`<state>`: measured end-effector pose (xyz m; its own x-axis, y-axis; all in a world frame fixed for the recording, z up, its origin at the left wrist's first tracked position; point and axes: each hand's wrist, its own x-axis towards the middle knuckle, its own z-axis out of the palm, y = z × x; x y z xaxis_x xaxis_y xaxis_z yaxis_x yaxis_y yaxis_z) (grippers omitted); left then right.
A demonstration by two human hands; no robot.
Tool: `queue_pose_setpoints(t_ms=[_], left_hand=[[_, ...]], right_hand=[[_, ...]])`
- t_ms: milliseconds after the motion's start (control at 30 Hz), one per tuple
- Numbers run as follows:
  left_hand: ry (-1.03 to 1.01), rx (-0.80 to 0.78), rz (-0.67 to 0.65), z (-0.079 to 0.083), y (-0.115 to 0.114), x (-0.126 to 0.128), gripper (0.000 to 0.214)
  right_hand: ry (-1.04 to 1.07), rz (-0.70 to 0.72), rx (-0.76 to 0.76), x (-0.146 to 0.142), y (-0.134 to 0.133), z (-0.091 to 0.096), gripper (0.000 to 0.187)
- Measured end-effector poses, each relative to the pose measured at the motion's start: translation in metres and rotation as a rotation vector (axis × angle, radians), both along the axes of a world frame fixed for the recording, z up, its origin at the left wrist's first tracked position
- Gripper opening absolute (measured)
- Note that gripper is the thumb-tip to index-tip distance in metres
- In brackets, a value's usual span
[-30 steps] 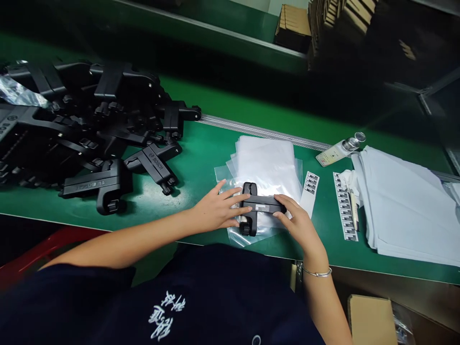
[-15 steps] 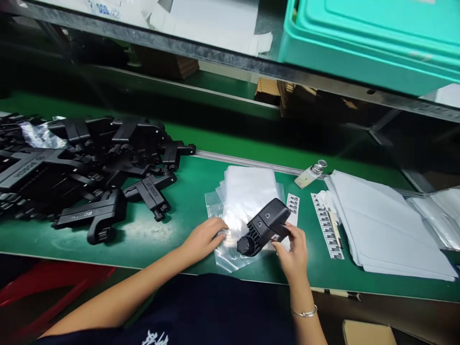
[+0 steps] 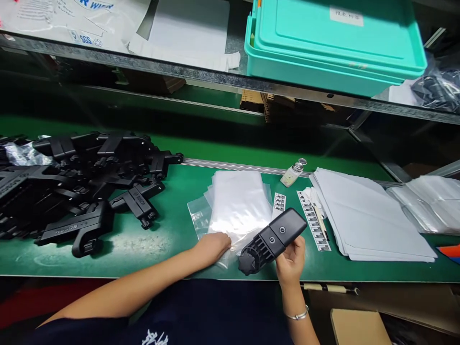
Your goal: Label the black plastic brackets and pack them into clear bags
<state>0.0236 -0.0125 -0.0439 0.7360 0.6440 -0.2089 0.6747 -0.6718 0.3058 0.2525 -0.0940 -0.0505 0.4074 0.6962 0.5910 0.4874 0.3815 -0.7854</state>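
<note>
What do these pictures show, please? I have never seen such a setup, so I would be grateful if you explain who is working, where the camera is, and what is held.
There is no machine here: a person works with two bare hands. One camera, worn on the head, looks forward and down, so the view is roughly the person's own.

The right hand holds a black part with a round knob at one end, above the table. The left hand is at the near edge of some clear bags.

To the left lies a pile of similar black parts. To the right are label strips, a bottle and white sheets. A green box sits on the shelf above.
</note>
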Motion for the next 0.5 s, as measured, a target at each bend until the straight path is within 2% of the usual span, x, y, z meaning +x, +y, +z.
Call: queue_pose_setpoints(t_ms=[167, 300, 367, 433, 500], left_hand=[[0.018, 0.054, 0.08, 0.023, 0.022, -0.024, 0.025], [0.004, 0.143, 0.232, 0.033, 0.035, -0.038, 0.024], [-0.004, 0.141, 0.294, 0.033, 0.041, -0.037, 0.027], [-0.022, 0.134, 0.332, 0.031, 0.047, -0.031, 0.029], [-0.062, 0.114, 0.327, 0.029, 0.05, -0.024, 0.028]], right_hand=[[-0.073, 0.013, 0.016, 0.007, 0.001, 0.004, 0.04], [-0.306, -0.002, -0.023, 0.017, -0.004, 0.028, 0.039], [-0.398, 0.096, -0.117, 0.018, -0.007, 0.047, 0.037], [-0.462, 0.271, -0.25, 0.013, -0.007, 0.063, 0.037], [-0.492, 0.424, -0.399, 0.003, -0.003, 0.071, 0.038]])
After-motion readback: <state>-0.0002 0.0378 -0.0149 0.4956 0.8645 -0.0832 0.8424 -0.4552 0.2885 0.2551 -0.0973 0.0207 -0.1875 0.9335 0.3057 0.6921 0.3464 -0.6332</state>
